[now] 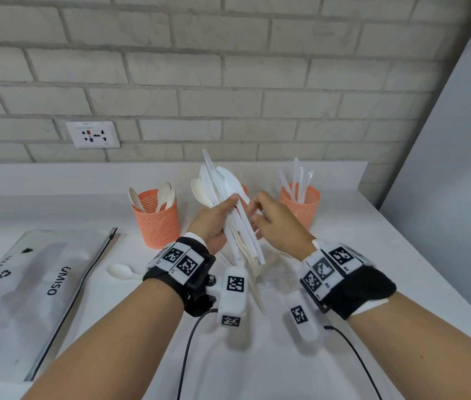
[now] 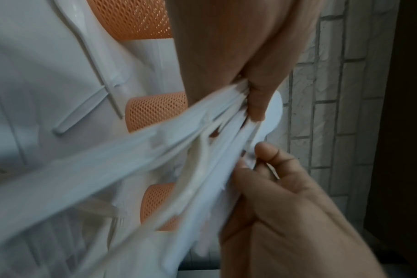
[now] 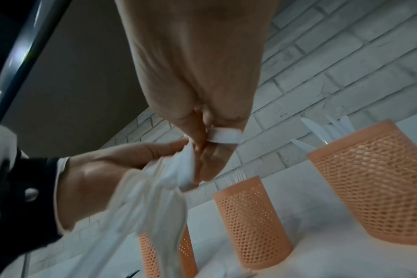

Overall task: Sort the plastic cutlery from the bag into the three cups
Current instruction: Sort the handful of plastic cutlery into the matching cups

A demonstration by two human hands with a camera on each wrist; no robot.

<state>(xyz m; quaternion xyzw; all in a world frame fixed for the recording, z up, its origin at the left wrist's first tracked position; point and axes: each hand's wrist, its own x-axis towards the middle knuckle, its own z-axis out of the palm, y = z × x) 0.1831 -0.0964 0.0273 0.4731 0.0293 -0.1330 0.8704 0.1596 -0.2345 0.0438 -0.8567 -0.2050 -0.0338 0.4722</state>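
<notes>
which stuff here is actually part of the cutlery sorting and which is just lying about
Part of the job:
- cutlery bundle, gripped by left hand; right hand pinches one piece
- spoon cup
- knife cup
- middle cup, holding forks
- zip bag
- loose spoon on the table

Just lying about:
- wall socket
- cables

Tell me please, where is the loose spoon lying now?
In the head view the spoon lies on the table, left of the left hand, between the bag and the left wrist.
</notes>
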